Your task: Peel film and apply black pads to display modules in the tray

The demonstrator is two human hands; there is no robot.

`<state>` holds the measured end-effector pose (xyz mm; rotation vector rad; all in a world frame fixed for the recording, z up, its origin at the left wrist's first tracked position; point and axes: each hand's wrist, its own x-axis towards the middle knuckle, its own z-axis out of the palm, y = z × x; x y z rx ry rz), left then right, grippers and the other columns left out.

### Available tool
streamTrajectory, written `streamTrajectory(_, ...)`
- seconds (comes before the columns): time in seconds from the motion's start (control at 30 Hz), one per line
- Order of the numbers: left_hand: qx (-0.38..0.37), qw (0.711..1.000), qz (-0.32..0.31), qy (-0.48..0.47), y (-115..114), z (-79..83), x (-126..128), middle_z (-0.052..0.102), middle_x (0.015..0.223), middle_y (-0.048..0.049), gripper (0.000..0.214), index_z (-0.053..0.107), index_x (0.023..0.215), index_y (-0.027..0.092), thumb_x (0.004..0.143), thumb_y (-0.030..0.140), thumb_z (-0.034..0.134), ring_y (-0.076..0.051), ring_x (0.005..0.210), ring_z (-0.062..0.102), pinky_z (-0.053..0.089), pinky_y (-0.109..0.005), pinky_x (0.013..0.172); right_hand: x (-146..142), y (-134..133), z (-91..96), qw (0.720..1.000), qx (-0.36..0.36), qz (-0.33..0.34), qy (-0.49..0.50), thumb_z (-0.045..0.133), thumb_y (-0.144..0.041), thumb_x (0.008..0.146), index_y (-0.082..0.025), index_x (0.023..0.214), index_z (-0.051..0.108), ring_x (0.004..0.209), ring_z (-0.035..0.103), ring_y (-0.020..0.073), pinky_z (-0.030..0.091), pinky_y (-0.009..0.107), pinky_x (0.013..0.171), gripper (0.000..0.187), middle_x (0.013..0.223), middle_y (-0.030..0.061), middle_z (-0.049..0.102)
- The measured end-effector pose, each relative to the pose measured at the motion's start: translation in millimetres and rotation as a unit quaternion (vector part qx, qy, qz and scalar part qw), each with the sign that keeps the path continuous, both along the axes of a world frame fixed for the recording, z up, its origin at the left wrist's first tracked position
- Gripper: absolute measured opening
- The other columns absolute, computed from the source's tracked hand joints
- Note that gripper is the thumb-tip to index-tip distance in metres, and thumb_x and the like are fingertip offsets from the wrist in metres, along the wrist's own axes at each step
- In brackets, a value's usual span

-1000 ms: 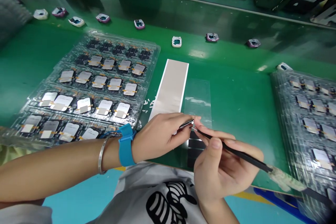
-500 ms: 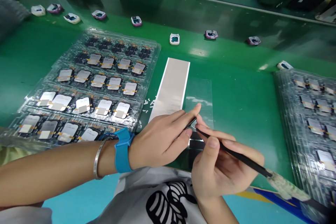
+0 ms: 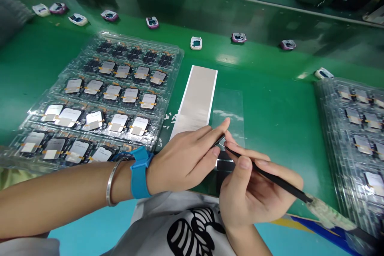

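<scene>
My left hand (image 3: 186, 160) pinches a small dark flat part (image 3: 218, 141) between thumb and forefinger near the table's front edge. My right hand (image 3: 255, 190) grips black tweezers (image 3: 270, 178) like a pen, with their tip touching that part. Both hands hover over a dark strip (image 3: 223, 164) lying on the green table. A long grey strip with white backing (image 3: 198, 98) lies just beyond my left hand. A clear film sheet (image 3: 229, 110) lies beside it.
A clear blister tray (image 3: 75, 76) holding several small screen modules fills the left. A stack of similar trays (image 3: 330, 128) stands at the right. Several small watch housings (image 3: 196, 43) sit in a row on the green belt beyond. Boxes and trays line the far edge.
My left forefinger has stretched forward over the small part and the hands sit slightly lower on the table. The watch housings on the belt have drifted a little to the left.
</scene>
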<state>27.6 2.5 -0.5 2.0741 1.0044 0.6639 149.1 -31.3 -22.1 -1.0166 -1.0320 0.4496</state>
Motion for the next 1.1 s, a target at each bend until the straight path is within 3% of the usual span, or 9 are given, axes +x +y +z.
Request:
streamTrajectory(0.23,0.005,1.000,0.002,0.005,0.6,0.2,0.0,0.064,0.114,-0.0136,0.050,0.034,0.147,0.008,0.099,0.022,0.030,-0.020,0.090,0.061,0.050,-0.031,0.074,-1.2,0.8,-0.8,1.000,0.012,-0.001,0.017,0.057,-0.002,0.084,-0.020,0.098,0.052,0.079,0.072,0.0181,0.064,0.049,0.082,0.023,0.083,0.0000,0.066)
streamTrajectory(0.53,0.019,1.000,0.006,0.023,0.2,-0.8,-1.2,0.065,0.117,-0.0107,0.049,0.032,0.149,0.016,0.099,0.022,0.029,-0.019,0.090,0.061,0.051,-0.031,0.075,1.4,-1.2,-1.4,1.000,0.010,-0.001,-0.007,0.059,-0.004,0.085,-0.022,0.100,0.052,0.081,0.072,0.0187,0.065,0.047,0.077,0.025,0.086,0.0000,0.068)
streamTrajectory(0.83,0.005,1.000,0.000,0.015,0.5,-1.9,-1.1,0.064,0.110,-0.0139,0.053,0.031,0.149,0.007,0.099,0.024,0.028,-0.022,0.089,0.061,0.051,-0.036,0.077,2.3,-1.0,-3.8,0.999,0.031,0.036,-0.021,0.057,0.001,0.083,-0.021,0.100,0.052,0.082,0.072,0.0176,0.063,0.052,0.087,0.028,0.089,0.0005,0.070)
streamTrajectory(1.1,0.013,0.999,0.000,0.034,0.4,-1.9,-1.7,0.063,0.109,-0.0139,0.054,0.030,0.149,0.008,0.098,0.025,0.027,-0.021,0.087,0.060,0.051,-0.034,0.075,-0.3,0.9,-4.6,0.998,0.052,0.030,-0.006,0.056,0.003,0.082,-0.019,0.100,0.053,0.082,0.072,0.0178,0.064,0.049,0.085,0.028,0.089,0.0011,0.070)
